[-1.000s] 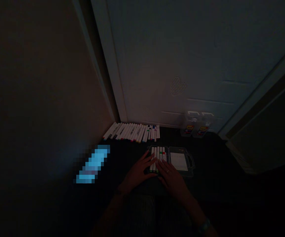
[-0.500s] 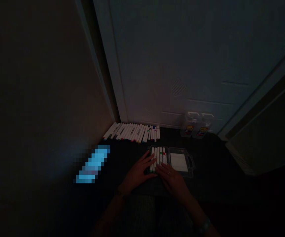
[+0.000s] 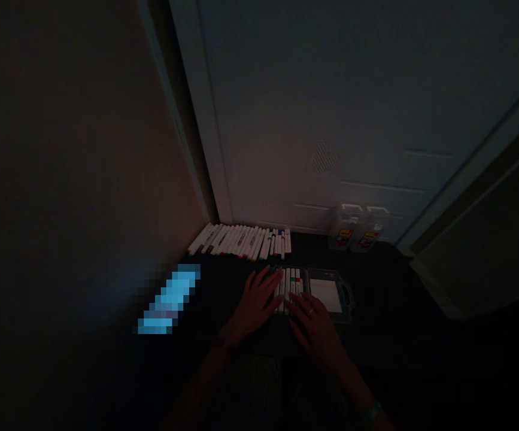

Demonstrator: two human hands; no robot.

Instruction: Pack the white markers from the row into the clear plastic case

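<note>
An open clear plastic case (image 3: 348, 293) lies on the dark table, hinged flat with its lid to the right. Several white markers (image 3: 288, 284) lie side by side in its left half, two of them with a green and a red band. My left hand (image 3: 254, 302) rests at the case's left edge, fingers spread, its fingertips over the leftmost markers. Over the lower ends of the markers lies my right hand (image 3: 316, 320), fingers apart and a ring on one finger. A white card (image 3: 325, 296) sits in the lid. Dim light hides whether the fingertips press on the markers.
A long row of white markers (image 3: 236, 240) with coloured ends lies at the back left of the table. Two clear cases (image 3: 342, 230) with bright labels stand upright at the back right against a pale panel (image 3: 277, 120). A blurred bright blue screen (image 3: 169, 299) is at the left.
My left hand has moved up along the case's left edge, its fingers now over the leftmost markers. My right hand has shifted slightly to the right.
</note>
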